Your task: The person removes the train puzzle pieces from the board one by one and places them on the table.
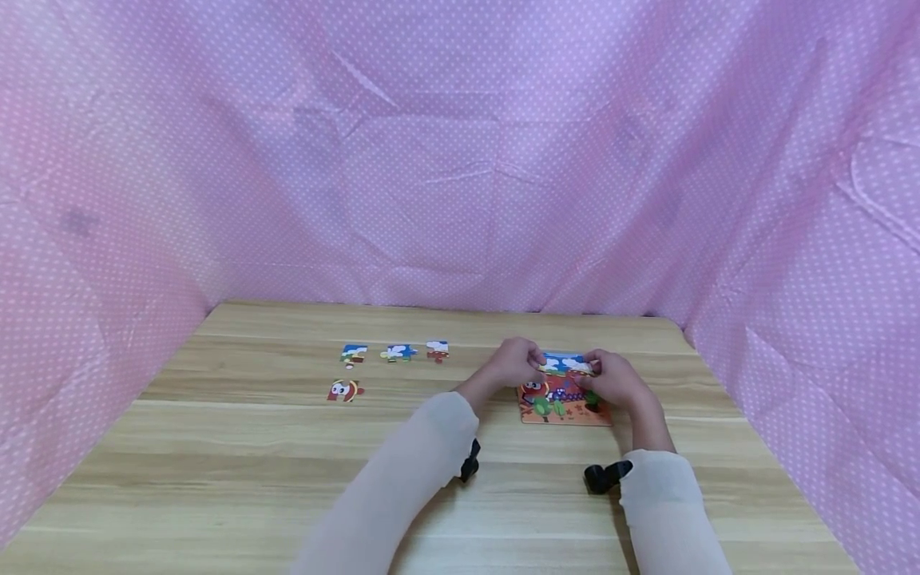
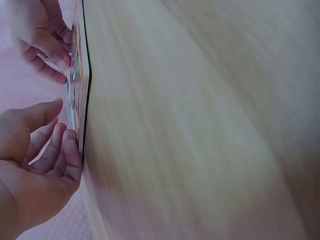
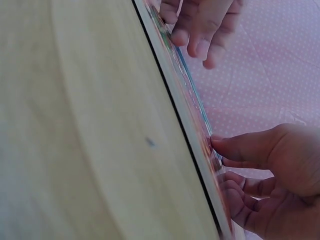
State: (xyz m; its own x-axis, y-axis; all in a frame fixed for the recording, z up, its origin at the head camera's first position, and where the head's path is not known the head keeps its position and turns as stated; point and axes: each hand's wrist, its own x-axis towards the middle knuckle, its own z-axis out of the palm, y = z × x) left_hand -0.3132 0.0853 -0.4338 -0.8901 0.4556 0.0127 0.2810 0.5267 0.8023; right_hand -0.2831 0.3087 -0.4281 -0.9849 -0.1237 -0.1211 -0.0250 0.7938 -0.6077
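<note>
Where pink dotted cloth surrounds the wooden table, we note the puzzle right of centre; left hand touches it, fingers loose; right hand's grip we cannot tell.

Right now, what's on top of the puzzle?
The left hand and right hand overlap the puzzle at its sides; printed clouds show between them. Anything beneath the hands is hidden.
</note>
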